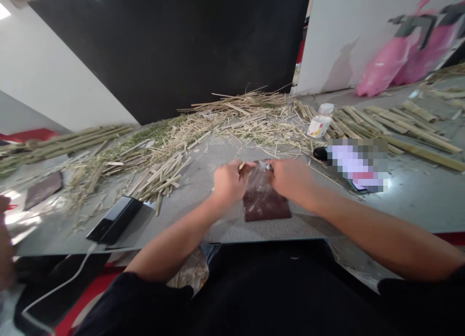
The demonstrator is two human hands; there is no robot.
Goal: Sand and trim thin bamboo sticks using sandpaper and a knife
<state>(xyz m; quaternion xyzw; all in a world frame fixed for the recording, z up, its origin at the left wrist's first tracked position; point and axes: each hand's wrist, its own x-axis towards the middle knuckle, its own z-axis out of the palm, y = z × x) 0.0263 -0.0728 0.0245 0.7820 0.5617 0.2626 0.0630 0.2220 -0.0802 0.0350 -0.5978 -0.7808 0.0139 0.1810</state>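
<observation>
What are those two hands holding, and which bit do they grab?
The left hand pinches a pale bamboo sliver just below its tip. The right hand grips a small shiny thing, maybe a blade; the blur hides which part.

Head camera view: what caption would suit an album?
Left hand and right hand pinch a small blurred piece over a brown board, bamboo strips heaped behind.

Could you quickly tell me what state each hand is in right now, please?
Left hand: closed, gripping a thin pale strip.
Right hand: closed on a small shiny item, too blurred to identify.
</observation>
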